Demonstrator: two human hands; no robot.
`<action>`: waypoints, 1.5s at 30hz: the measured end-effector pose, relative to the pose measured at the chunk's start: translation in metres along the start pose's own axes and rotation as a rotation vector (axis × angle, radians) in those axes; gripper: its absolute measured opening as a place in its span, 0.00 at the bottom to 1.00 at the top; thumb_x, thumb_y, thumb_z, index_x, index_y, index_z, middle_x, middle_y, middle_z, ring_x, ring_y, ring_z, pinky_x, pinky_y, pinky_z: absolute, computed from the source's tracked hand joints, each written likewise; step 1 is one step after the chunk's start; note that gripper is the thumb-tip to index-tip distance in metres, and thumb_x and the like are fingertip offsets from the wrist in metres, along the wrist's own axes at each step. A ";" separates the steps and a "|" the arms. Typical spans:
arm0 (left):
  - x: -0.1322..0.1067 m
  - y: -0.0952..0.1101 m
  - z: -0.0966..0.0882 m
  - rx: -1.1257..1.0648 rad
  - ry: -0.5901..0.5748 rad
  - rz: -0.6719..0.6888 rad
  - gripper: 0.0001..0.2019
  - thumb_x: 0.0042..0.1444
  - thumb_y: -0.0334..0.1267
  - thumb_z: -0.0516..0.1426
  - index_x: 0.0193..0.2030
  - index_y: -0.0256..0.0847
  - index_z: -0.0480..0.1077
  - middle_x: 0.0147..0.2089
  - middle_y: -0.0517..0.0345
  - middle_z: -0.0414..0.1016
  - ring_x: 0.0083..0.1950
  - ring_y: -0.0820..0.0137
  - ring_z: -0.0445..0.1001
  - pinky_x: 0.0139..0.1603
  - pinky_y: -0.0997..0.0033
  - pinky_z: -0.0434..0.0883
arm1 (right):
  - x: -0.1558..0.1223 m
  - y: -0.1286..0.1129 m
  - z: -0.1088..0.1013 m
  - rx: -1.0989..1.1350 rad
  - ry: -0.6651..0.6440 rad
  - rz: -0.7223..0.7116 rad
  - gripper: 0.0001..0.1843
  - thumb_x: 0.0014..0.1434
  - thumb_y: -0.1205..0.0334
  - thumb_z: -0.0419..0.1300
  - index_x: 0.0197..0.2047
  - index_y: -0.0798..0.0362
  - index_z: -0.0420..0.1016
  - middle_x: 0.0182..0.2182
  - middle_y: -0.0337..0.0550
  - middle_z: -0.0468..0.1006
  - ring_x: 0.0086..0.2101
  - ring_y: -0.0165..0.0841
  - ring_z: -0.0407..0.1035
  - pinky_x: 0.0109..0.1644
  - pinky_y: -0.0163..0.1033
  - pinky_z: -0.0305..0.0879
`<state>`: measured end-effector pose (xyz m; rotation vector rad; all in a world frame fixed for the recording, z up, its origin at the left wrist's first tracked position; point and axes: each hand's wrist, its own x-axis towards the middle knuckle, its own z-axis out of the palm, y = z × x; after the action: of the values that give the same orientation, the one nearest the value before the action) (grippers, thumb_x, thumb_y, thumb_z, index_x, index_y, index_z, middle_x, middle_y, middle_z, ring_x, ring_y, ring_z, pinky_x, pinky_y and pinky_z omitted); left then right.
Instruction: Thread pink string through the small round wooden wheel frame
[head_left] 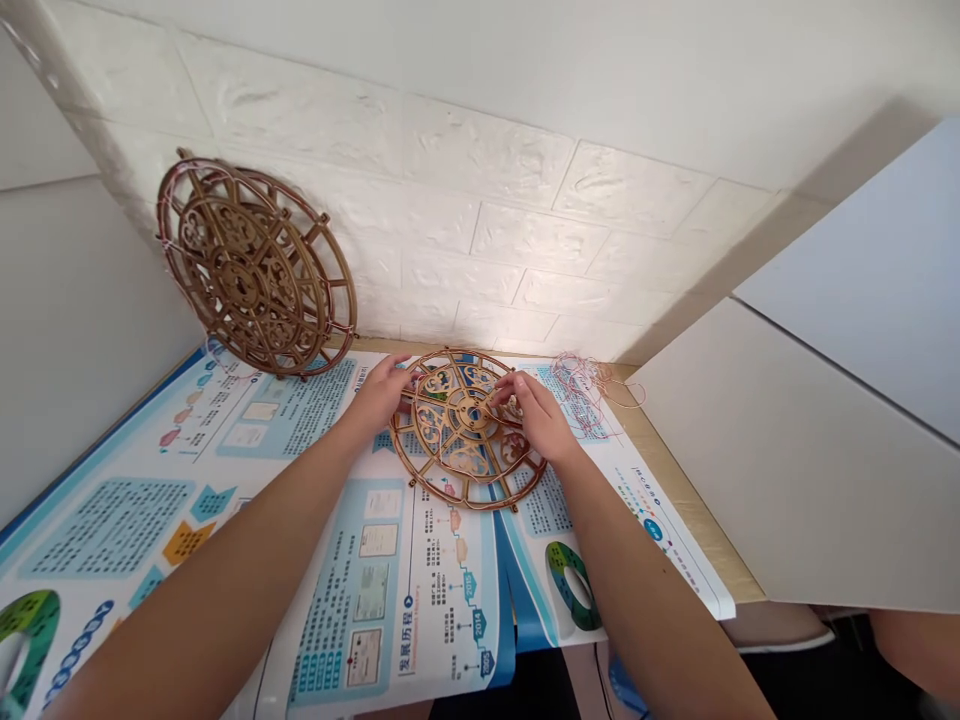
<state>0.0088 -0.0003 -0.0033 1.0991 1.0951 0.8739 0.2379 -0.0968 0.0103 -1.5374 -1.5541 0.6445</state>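
Note:
An openwork, gold-brown wheel (465,462) with spokes and scroll patterns lies on the printed sheets in front of me. My left hand (377,400) grips its left rim, the thumb and fingers around the edge. Over the right part of the wheel, my right hand (541,418) has its fingers curled and pinched together near the hub. Whatever sits between those fingertips is too small to make out. A thin, coppery wire or cord runs along parts of the wheel.
Several similar wheels (259,270) lean stacked against the white brick-pattern wall (480,240) at the left. A tangle of pinkish wire (581,390) lies right of my hands. White panels (832,450) border the table; another person's limb (915,650) shows at lower right.

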 end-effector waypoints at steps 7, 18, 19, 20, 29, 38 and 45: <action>-0.003 0.005 0.001 0.007 0.012 -0.013 0.29 0.47 0.29 0.58 0.59 0.42 0.63 0.54 0.48 0.76 0.38 0.66 0.79 0.31 0.71 0.76 | 0.001 0.005 -0.001 0.022 0.082 -0.014 0.30 0.71 0.36 0.42 0.44 0.51 0.73 0.32 0.42 0.77 0.37 0.37 0.70 0.46 0.42 0.62; 0.000 -0.002 -0.003 0.230 0.000 0.075 0.32 0.54 0.30 0.62 0.64 0.44 0.57 0.55 0.51 0.76 0.40 0.69 0.78 0.35 0.73 0.75 | 0.003 0.010 0.000 0.053 0.109 -0.072 0.26 0.73 0.40 0.41 0.44 0.49 0.72 0.30 0.39 0.74 0.37 0.36 0.68 0.47 0.42 0.61; -0.001 -0.001 -0.004 0.247 -0.001 0.072 0.32 0.54 0.30 0.62 0.64 0.44 0.57 0.55 0.51 0.76 0.40 0.69 0.78 0.35 0.73 0.75 | 0.003 0.010 0.000 0.055 0.108 -0.074 0.26 0.72 0.40 0.41 0.44 0.49 0.72 0.30 0.39 0.74 0.37 0.36 0.68 0.47 0.43 0.61; -0.001 -0.001 -0.004 0.265 -0.001 0.069 0.32 0.54 0.30 0.62 0.64 0.43 0.57 0.55 0.50 0.76 0.40 0.69 0.78 0.35 0.73 0.75 | 0.003 0.010 0.000 0.054 0.107 -0.074 0.27 0.72 0.40 0.41 0.44 0.50 0.72 0.30 0.40 0.74 0.37 0.36 0.68 0.46 0.43 0.61; 0.006 -0.009 -0.008 0.337 -0.015 0.119 0.33 0.53 0.33 0.64 0.64 0.45 0.57 0.56 0.51 0.75 0.45 0.67 0.78 0.40 0.71 0.74 | 0.004 0.013 -0.004 -0.114 0.080 -0.076 0.24 0.73 0.43 0.42 0.47 0.49 0.71 0.35 0.42 0.76 0.40 0.39 0.69 0.49 0.45 0.63; 0.000 -0.006 -0.009 0.420 -0.006 0.113 0.34 0.53 0.36 0.63 0.65 0.45 0.56 0.55 0.51 0.75 0.45 0.65 0.78 0.40 0.70 0.73 | 0.007 0.018 -0.002 -0.263 0.040 -0.178 0.22 0.72 0.47 0.44 0.52 0.49 0.72 0.51 0.47 0.75 0.53 0.41 0.67 0.60 0.51 0.60; -0.004 -0.001 -0.008 0.439 -0.001 0.113 0.35 0.53 0.36 0.63 0.66 0.44 0.56 0.54 0.51 0.75 0.42 0.66 0.77 0.39 0.70 0.71 | 0.008 0.021 -0.001 -0.300 0.102 -0.150 0.20 0.71 0.47 0.47 0.50 0.51 0.73 0.49 0.49 0.75 0.52 0.42 0.67 0.59 0.51 0.62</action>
<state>0.0001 -0.0022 -0.0041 1.5349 1.2683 0.7359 0.2506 -0.0863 -0.0046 -1.6226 -1.7251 0.2520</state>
